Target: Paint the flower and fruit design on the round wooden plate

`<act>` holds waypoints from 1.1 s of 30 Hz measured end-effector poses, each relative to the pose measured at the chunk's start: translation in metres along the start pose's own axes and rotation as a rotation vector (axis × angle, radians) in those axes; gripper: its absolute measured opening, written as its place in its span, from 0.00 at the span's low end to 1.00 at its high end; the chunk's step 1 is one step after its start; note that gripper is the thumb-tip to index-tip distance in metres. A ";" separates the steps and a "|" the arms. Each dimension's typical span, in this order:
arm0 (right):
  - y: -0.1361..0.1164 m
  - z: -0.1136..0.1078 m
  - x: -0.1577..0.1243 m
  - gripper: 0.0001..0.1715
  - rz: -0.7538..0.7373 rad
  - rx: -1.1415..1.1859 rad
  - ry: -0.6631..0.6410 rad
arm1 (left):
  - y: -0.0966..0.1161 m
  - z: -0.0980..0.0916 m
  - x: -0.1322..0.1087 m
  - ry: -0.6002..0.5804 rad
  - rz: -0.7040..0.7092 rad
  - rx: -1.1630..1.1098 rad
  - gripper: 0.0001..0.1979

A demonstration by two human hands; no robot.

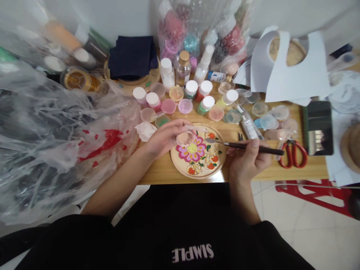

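My left hand (pixel 165 138) pinches a small clear cup (pixel 185 140) with pale peach contents, tilted over the round wooden plaque (pixel 180 169). In my right hand (pixel 251 161) is a dark-handled spatula (pixel 254 148), its thin metal tip pointing left above the plaque. Gold outlines on the plaque surround a pink and purple flower (pixel 191 150) with a yellow centre, plus orange fruits and green leaves. The cup hides part of the flower's upper left. Whether the spatula tip touches the plaque I cannot tell.
Behind the plaque stand several white-capped jars (pixel 207 103) and small cups of colour (pixel 168 106). Red-handled scissors (pixel 293 153), a phone (pixel 318 127) and a tube (pixel 249 123) lie to the right. Crumpled clear plastic (pixel 56 150) covers the left side. A crumpled tissue (pixel 145 130) sits beside my left hand.
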State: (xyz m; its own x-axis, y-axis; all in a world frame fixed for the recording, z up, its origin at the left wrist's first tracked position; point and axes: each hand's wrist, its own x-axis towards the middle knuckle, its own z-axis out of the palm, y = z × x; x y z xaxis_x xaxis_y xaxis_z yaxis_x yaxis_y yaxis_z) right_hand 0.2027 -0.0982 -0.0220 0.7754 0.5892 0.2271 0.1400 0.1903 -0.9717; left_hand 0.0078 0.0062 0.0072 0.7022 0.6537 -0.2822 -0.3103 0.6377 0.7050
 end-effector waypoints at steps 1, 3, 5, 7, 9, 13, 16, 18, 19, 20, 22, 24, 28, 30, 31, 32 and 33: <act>0.000 0.000 0.000 0.22 0.002 0.002 0.002 | 0.000 0.000 0.000 -0.002 0.004 0.006 0.14; 0.001 0.000 0.000 0.22 0.014 0.004 0.005 | 0.000 -0.001 0.001 -0.003 0.012 0.016 0.15; 0.001 0.000 0.000 0.21 0.020 0.006 0.011 | 0.000 -0.001 0.001 0.001 0.017 0.021 0.15; 0.001 0.000 -0.001 0.21 0.019 0.003 0.013 | -0.001 -0.001 0.000 0.009 0.013 0.025 0.15; 0.001 0.000 -0.001 0.21 0.016 0.000 0.014 | -0.001 -0.002 0.000 0.008 0.007 0.033 0.14; 0.000 0.000 -0.001 0.21 0.009 0.005 0.019 | -0.001 -0.003 -0.001 -0.007 0.010 0.040 0.14; 0.000 0.000 -0.001 0.21 0.013 -0.005 -0.005 | -0.001 -0.003 -0.001 -0.005 0.014 0.031 0.14; 0.001 -0.001 -0.001 0.20 0.012 -0.011 -0.010 | -0.001 -0.003 -0.001 0.000 0.015 0.027 0.15; 0.001 -0.001 -0.001 0.20 0.009 -0.013 -0.005 | -0.001 -0.002 -0.001 0.002 0.015 0.027 0.15; 0.001 -0.001 -0.001 0.21 0.008 -0.015 0.000 | -0.001 -0.002 -0.001 0.002 0.015 0.031 0.15; 0.001 -0.001 -0.001 0.21 0.008 -0.016 0.005 | -0.001 -0.002 -0.001 0.005 0.015 0.040 0.14; 0.001 -0.001 -0.001 0.21 0.010 -0.009 0.001 | -0.001 -0.001 -0.001 0.010 0.012 0.045 0.14; 0.000 0.000 -0.001 0.21 -0.003 -0.005 0.021 | 0.001 0.001 -0.001 0.031 0.000 0.039 0.13; 0.000 -0.001 -0.001 0.21 -0.002 -0.022 0.012 | 0.001 0.002 -0.001 0.040 0.003 0.039 0.12; 0.000 -0.001 -0.001 0.21 0.004 -0.030 0.002 | 0.001 0.002 -0.001 0.041 0.003 0.037 0.12; 0.001 -0.002 -0.002 0.21 0.013 -0.033 -0.008 | 0.001 0.001 -0.001 0.040 0.003 0.033 0.12; 0.001 -0.003 -0.002 0.20 0.024 -0.033 -0.016 | 0.001 0.001 -0.001 0.039 0.004 0.030 0.12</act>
State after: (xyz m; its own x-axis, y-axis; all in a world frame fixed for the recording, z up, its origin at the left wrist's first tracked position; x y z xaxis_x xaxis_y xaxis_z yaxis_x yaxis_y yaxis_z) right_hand 0.2033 -0.1012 -0.0234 0.7686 0.6060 0.2048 0.1422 0.1503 -0.9784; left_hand 0.0075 0.0051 0.0089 0.6751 0.6718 -0.3047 -0.2933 0.6234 0.7248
